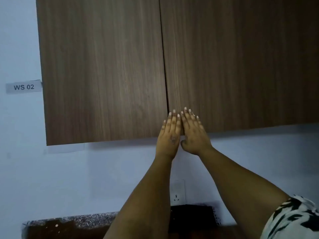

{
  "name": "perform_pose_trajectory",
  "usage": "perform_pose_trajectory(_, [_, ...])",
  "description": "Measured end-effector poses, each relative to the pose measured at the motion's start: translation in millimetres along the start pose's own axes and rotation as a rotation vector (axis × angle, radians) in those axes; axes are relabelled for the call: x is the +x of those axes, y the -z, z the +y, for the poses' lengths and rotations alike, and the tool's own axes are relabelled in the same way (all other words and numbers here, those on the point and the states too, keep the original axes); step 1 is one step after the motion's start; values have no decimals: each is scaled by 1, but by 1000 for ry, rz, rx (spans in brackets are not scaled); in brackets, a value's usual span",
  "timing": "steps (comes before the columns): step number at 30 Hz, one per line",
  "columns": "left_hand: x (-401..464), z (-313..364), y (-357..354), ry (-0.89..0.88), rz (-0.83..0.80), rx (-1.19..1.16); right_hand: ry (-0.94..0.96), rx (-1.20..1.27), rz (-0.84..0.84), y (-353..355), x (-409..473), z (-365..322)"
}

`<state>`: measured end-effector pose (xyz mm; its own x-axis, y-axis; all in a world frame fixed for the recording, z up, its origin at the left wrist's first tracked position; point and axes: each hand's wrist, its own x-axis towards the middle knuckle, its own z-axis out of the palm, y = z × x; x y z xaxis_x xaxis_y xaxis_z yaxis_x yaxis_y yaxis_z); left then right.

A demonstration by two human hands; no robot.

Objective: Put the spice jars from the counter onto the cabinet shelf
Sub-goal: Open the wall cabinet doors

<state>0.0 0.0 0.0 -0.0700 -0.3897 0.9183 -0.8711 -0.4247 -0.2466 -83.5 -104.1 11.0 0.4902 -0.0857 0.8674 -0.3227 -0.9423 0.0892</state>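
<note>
Spice jars nowhere in view; cabinet doors (103, 69) shut, shelf hidden behind. Left hand (170, 133) and right hand (194, 133), fingers straight, flat near centre seam, holding nothing. Best hooking lower edges, pulling evenly outward.

Both bare forearms reach up and forward from the lower edge of the view, converging toward the middle. The left hand (170, 133) is raised with its back to the camera, fingers straight, held close together and pointing upward, the palm laid flat. The right hand (193, 131) sits just beside it, touching or almost touching along the index fingers, its fingers likewise straight and slightly fanned, leaning a little to the left. The right thumb is tucked low beneath the palm. The left forearm rises nearly vertical; the right one slants in from the lower right, where a short black-and-white patterned sleeve (293, 219) covers the upper arm.
</note>
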Motion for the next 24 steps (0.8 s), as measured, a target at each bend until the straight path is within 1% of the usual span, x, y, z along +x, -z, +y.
perform_pose_trajectory(2, [6,2,0,15,-27,-2,0,-64,-1,-2,4,1])
perform_pose_trajectory(6, [10,4,-3,16,-76,13,-26,-147,65,-7,8,1])
perform_pose_trajectory(9, [7,6,-3,17,-62,-2,-4,-211,102,-3,3,0])
perform_pose_trajectory(14, [-2,14,3,34,-59,-67,-19,-256,84,6,-4,-2])
perform_pose_trajectory(17, [-6,23,10,60,-4,-82,-39,-260,87,13,-12,-7])
perform_pose_trajectory(20, [-8,38,29,27,49,-82,-68,-232,104,30,-22,-13])
perform_pose_trajectory(22, [-9,51,46,17,93,-163,-73,-207,122,46,-32,-14])
perform_pose_trajectory(24, [-8,64,66,72,124,-316,-75,-126,146,64,-43,-14])
